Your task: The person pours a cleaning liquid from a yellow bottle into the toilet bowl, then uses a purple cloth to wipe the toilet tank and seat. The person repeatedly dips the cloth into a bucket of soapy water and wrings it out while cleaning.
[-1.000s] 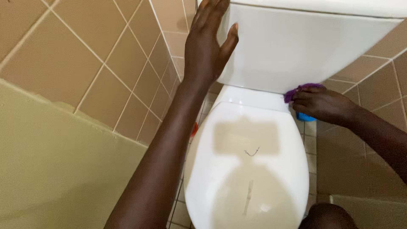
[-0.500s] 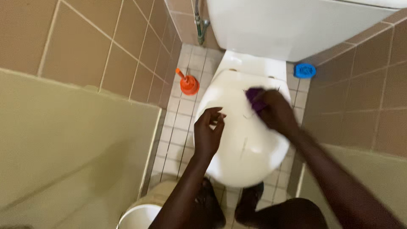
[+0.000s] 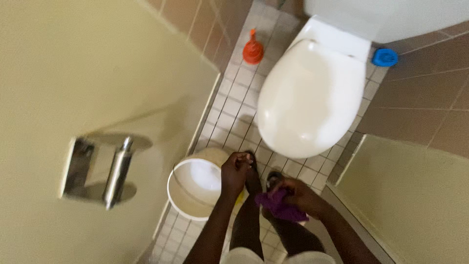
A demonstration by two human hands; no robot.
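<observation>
pinching a purple cloth (image 3: 281,205), right hand (image 3: 298,195); left hand (image 3: 235,171) curled beside white bucket (image 3: 188,193), toilet (image 3: 312,98) ahead.

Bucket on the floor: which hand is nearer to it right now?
Left. The left hand is at the bucket rim's right edge; whether it touches is unclear. The right hand holds the purple cloth farther right, clear of it.
</observation>
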